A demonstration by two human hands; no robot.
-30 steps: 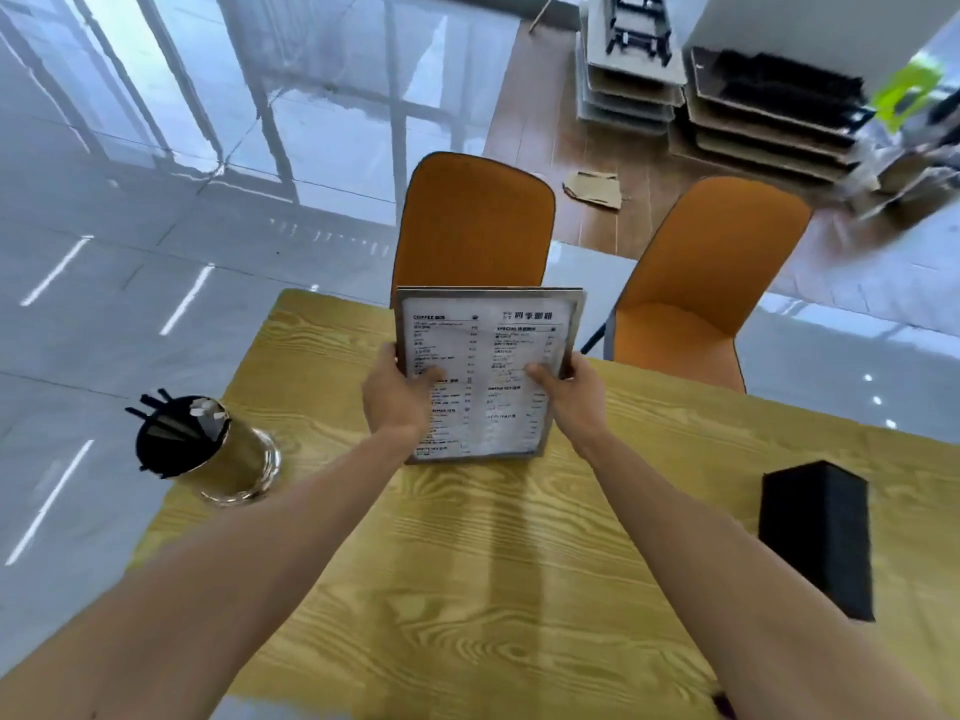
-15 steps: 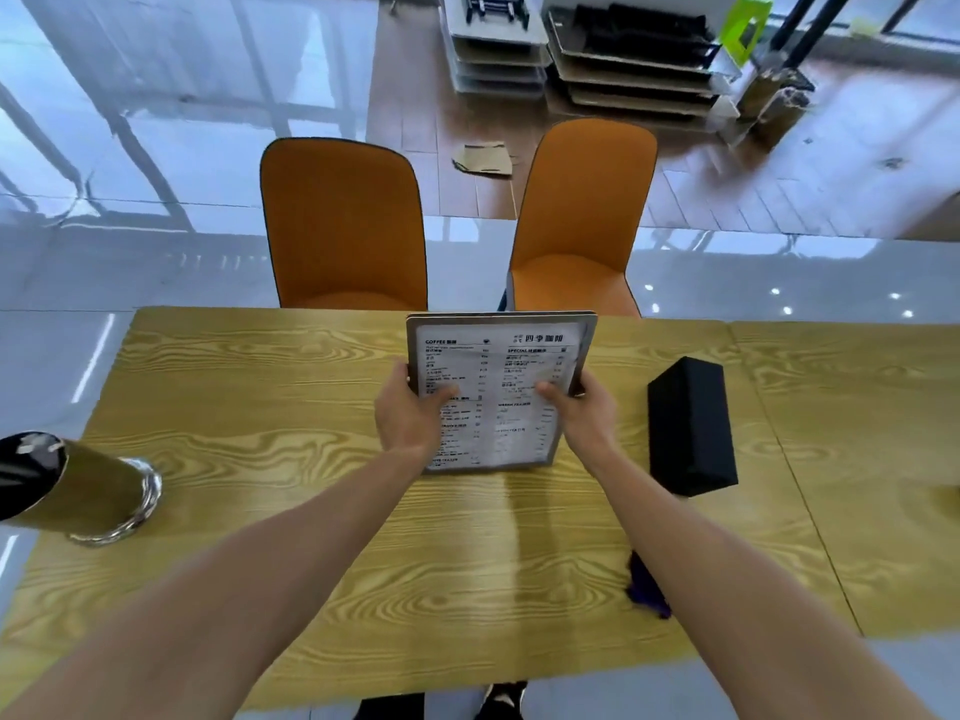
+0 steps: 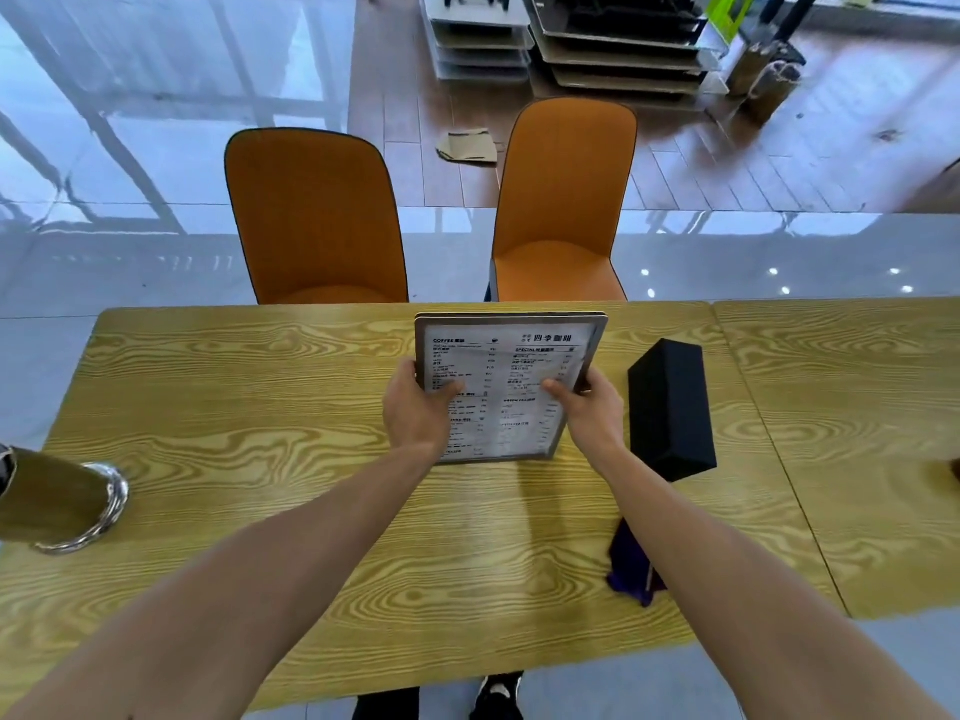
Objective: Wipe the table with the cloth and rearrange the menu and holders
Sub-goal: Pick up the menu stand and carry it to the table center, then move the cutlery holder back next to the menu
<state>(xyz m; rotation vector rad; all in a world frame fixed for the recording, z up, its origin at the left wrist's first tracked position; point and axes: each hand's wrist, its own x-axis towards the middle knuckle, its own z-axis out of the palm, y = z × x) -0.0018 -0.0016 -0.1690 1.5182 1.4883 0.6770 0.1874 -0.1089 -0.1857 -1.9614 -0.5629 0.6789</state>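
Note:
A framed white menu (image 3: 511, 376) stands tilted with its lower edge on the yellow wooden table (image 3: 260, 407), near the middle. My left hand (image 3: 418, 413) grips its left edge and my right hand (image 3: 589, 407) grips its right edge, thumbs on the front. A black box-shaped holder (image 3: 670, 407) stands just right of the menu. A metal cylinder holder (image 3: 57, 504) sits at the table's left edge, partly cut off by the frame. A purple cloth (image 3: 631, 569) lies on the table under my right forearm, partly hidden.
Two orange chairs (image 3: 317, 220) (image 3: 563, 200) face the table's far side. A second wooden table (image 3: 852, 433) joins on the right. Stacked trays (image 3: 613, 49) and a piece of cardboard (image 3: 467, 145) lie on the floor beyond. My shoe (image 3: 498, 696) shows below the near edge.
The view has swung right and pulled back: the metal holder slid to the left edge, and the black holder now sits beside the menu. Both hands keep holding the menu.

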